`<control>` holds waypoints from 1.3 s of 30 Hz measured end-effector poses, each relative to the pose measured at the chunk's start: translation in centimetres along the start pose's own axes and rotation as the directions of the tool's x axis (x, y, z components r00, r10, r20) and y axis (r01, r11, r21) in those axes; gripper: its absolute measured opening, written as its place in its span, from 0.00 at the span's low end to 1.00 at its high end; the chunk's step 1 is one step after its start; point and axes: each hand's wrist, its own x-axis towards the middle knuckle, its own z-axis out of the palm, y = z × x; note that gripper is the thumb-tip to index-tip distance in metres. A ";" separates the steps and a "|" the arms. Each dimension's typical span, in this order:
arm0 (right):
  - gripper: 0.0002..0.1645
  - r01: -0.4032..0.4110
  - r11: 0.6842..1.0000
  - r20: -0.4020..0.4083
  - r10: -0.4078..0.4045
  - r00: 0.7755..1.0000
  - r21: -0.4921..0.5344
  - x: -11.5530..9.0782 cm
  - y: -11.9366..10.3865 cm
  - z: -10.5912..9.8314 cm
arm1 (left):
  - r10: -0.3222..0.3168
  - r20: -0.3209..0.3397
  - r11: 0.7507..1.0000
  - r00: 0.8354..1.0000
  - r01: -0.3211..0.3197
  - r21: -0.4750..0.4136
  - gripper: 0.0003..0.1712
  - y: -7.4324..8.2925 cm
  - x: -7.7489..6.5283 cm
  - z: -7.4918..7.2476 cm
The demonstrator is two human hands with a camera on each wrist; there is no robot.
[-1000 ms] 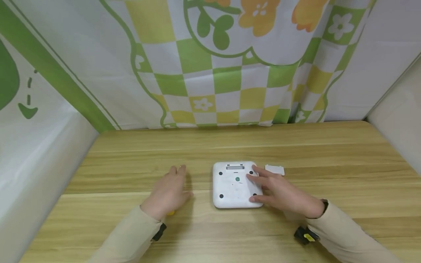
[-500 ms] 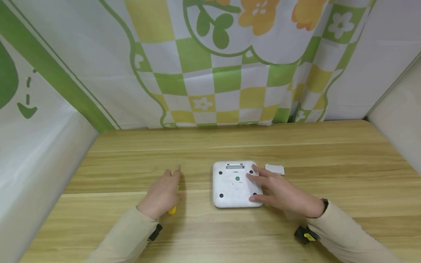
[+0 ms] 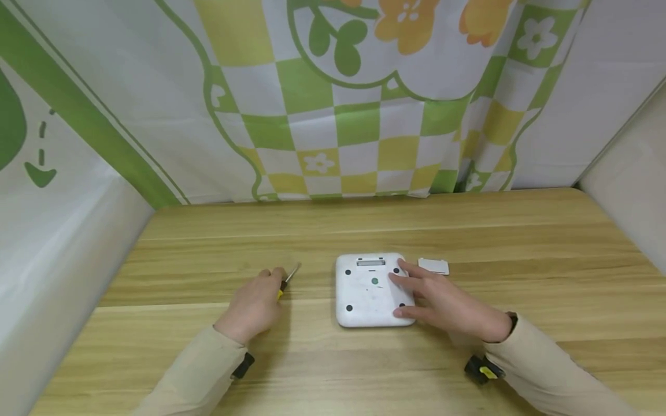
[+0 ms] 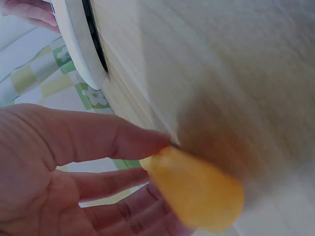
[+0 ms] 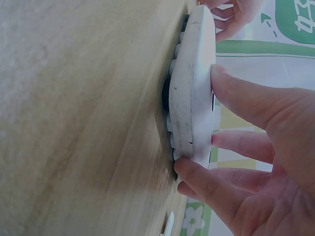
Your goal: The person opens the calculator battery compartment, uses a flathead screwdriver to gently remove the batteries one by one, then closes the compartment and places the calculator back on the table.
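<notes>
A white calculator (image 3: 372, 297) lies face down on the table, its keys (image 5: 172, 123) showing along the underside in the right wrist view. Near its far edge the battery compartment (image 3: 371, 263) is uncovered. My right hand (image 3: 447, 300) rests on the right side, with thumb and fingertips spread over the back and edge. To the left, apart from the calculator, my left hand (image 3: 252, 306) holds a small screwdriver (image 3: 281, 291). Its metal shaft points away and to the right. Thumb and fingers pinch the yellow handle (image 4: 197, 191), seen close in the left wrist view.
A small white battery cover (image 3: 433, 266) lies just right of the calculator, beyond my right fingers. The wooden table (image 3: 333, 370) ends at the back against a checked green and yellow curtain (image 3: 359, 124). White walls stand at both sides.
My left hand has moved slightly left, and the screwdriver has come up into its grip, its shaft now sticking out past the fingers. The right hand and the calculator stay in place.
</notes>
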 end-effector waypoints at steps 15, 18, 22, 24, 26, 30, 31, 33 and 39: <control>0.38 -0.003 1.000 0.005 0.003 1.000 -0.005 0.0 0.1 0.1 | 0.134 -0.156 0.991 0.979 -0.135 0.003 0.25 0.8 0.5 0.3; 0.38 -0.006 1.000 0.005 0.006 1.000 -0.005 0.0 0.1 0.1 | 0.163 -0.185 0.986 0.969 -0.167 -0.005 0.25 1.1 0.6 0.4; 0.38 0.000 1.000 0.003 0.000 1.000 -0.005 0.0 0.1 0.1 | 0.177 -0.187 0.983 0.966 -0.183 -0.018 0.25 1.4 0.9 0.4; 0.38 0.004 1.000 0.001 -0.004 1.000 -0.004 0.0 0.1 0.1 | 0.182 -0.183 0.981 0.966 -0.190 -0.026 0.25 1.6 1.0 0.4; 0.38 0.007 1.000 -0.001 -0.007 1.000 0.001 0.0 0.1 0.1 | 0.197 -0.188 0.978 0.962 -0.206 -0.029 0.25 1.8 1.1 0.5; 0.38 0.006 1.000 -0.003 -0.006 1.000 0.011 0.0 0.1 0.1 | 0.218 -0.195 0.972 0.956 -0.231 -0.042 0.24 2.1 1.3 0.5; 0.38 0.006 1.000 -0.004 -0.006 1.000 0.011 0.0 0.1 0.1 | 0.221 -0.195 0.971 0.956 -0.234 -0.045 0.24 2.3 1.3 0.4; 0.38 0.011 1.000 -0.010 -0.010 1.000 0.007 0.0 0.1 0.1 | 0.224 -0.193 0.970 0.955 -0.238 -0.054 0.23 2.5 1.3 0.4; 0.38 0.009 1.000 -0.013 -0.009 1.000 0.006 -0.1 0.1 0.1 | 0.241 -0.193 0.964 0.951 -0.258 -0.068 0.20 2.9 1.5 0.3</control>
